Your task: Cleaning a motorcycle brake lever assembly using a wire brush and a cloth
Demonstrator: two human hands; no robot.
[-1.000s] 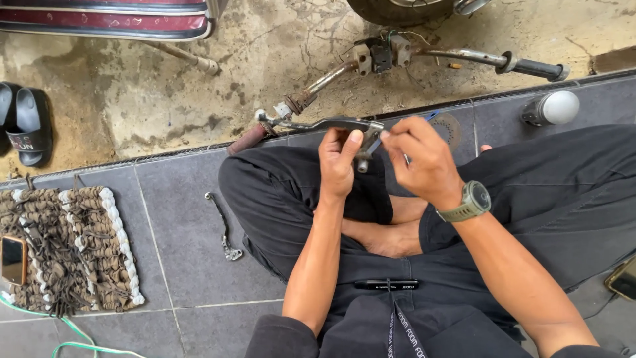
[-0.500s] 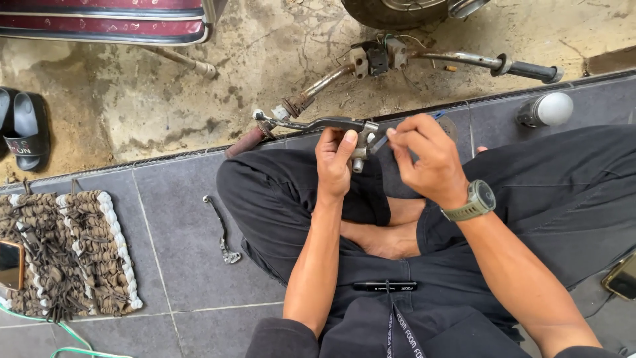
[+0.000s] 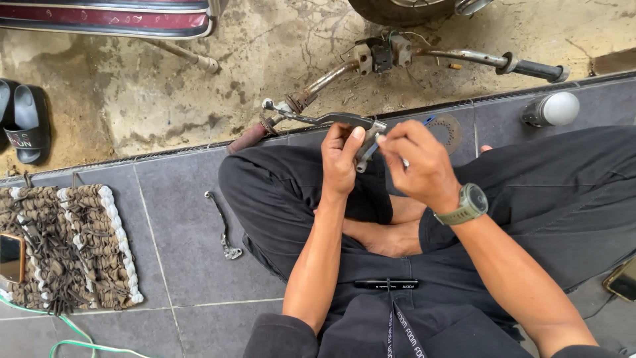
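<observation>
We held a metal brake lever point(image 3: 324, 119) just above the middle of the frame, over our crossed legs. Our left hand point(image 3: 341, 159) was closed around its bracket end, thumb pressed against the metal. Our right hand point(image 3: 417, 162) was pinched on something small at that same end; we could not tell what it was. The lever's ball tip pointed toward the upper left, close to a rusty handlebar point(image 3: 397, 59) lying on the concrete. A second lever point(image 3: 222, 225) lay on the grey tiled floor point(image 3: 179, 265) left of our knee. A woven mat point(image 3: 66, 245) sat at the far left, a black sandal point(image 3: 26, 122) above it, and a light bulb point(image 3: 550, 109) at the upper right.
</observation>
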